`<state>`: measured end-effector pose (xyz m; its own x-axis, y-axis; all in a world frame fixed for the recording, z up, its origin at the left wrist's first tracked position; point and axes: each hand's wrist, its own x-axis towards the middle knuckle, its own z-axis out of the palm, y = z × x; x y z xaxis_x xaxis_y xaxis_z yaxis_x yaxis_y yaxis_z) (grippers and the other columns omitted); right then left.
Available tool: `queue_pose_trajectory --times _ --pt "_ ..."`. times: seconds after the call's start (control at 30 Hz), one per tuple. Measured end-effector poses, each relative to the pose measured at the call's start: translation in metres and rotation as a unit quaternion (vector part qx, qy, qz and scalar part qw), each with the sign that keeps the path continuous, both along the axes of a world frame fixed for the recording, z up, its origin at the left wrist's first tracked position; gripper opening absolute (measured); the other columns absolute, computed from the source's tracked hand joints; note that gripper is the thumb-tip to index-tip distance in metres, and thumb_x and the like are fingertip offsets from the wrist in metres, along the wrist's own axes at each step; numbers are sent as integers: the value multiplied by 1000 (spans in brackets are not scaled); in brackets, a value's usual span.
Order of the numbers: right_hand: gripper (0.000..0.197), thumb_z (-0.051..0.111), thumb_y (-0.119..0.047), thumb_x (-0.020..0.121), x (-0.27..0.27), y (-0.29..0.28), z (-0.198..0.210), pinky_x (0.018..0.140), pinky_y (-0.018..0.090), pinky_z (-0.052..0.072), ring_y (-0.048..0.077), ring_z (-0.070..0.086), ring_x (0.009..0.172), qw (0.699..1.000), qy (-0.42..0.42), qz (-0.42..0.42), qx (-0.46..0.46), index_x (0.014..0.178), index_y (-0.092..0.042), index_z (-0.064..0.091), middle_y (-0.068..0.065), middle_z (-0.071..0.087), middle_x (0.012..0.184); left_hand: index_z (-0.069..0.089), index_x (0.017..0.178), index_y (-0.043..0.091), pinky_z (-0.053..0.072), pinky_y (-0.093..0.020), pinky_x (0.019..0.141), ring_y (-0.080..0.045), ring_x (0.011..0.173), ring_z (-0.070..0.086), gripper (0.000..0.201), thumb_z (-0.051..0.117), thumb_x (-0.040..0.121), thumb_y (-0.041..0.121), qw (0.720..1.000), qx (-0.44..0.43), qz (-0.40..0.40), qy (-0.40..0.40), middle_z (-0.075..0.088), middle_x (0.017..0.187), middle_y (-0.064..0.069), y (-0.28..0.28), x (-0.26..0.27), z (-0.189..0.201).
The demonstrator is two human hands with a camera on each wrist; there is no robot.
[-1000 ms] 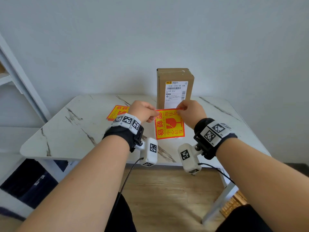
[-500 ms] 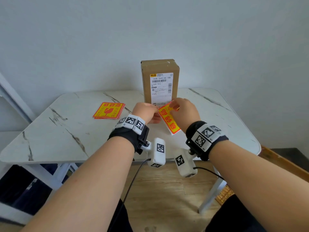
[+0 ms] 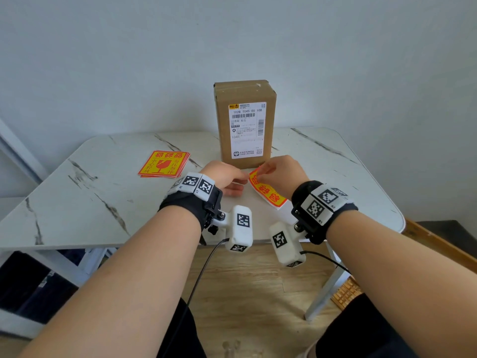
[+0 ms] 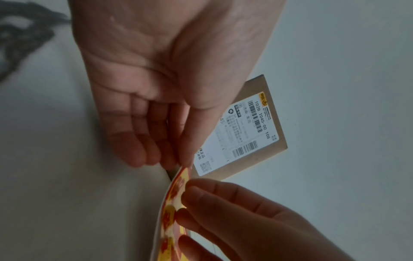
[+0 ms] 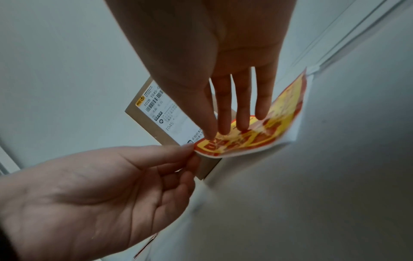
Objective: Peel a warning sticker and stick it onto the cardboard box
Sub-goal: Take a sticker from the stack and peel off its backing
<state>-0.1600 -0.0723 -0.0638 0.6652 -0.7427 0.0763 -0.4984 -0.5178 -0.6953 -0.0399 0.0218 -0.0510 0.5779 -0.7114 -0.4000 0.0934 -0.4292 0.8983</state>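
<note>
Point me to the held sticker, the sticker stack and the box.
held sticker [image 3: 267, 193], head view, on its printed yellow face between the hands.
sticker stack [image 3: 164, 164], head view, on the top sheet's red glass symbol.
box [image 3: 222, 125], head view, on bare cardboard left of the label.

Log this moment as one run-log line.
stage: peeling | left hand: pinches corner of yellow-and-red warning sticker | right hand: holds sticker | brown cardboard box: upright on white marble-look table, unstickered
</note>
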Motion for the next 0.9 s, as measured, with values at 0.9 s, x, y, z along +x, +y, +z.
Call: queue_pose_trajectory --times 0.9 --pt "12 71 -24 79 -3 -7 3 58 13 40 8 59 80 1000 -16 6 -20 84 -16 79 -8 66 79 67 113 0 45 -22 54 -11 57 49 42 78 77 19 999 -7 22 -27 63 78 -4 -14 -4 -6"
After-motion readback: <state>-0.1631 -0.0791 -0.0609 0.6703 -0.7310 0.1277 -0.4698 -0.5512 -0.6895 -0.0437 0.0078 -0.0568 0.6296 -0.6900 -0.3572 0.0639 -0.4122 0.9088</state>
